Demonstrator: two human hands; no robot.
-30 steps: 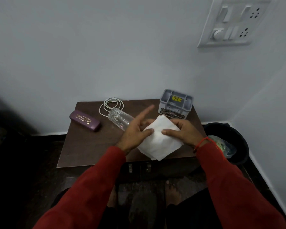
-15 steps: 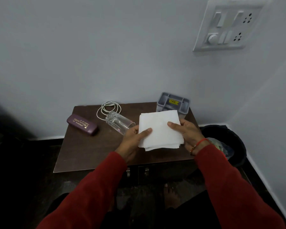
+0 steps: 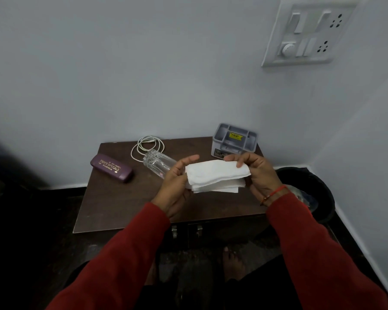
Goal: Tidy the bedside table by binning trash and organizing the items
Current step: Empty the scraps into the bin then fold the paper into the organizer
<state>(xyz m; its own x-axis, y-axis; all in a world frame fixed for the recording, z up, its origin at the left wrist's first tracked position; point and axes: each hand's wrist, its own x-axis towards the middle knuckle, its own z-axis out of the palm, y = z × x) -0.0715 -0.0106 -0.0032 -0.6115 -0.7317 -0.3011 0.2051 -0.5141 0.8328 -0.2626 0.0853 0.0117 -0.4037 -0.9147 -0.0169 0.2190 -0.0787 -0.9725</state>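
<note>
Hands (image 3: 217, 175) fold tissue (image 3: 215, 175) over table (image 3: 112, 204).

One bench (image 3: 112, 204) carries four loose things: one purple glasses case (image 3: 111, 168), one coiled white cable (image 3: 147, 147), one clear glass (image 3: 159, 163) lying on its side, and one grey organizer box (image 3: 234, 140) with several open compartments. Two hands, the left hand (image 3: 174, 189) and the right hand (image 3: 259, 174), share one folded stack of white tissues (image 3: 215, 176); its layers are too thin to count. One black bin (image 3: 323, 186) stands on the floor. One switch plate (image 3: 309, 32) is on the wall, with two sockets and one round knob. Two metal handles (image 3: 186, 230) show on the cabinet front.
</note>
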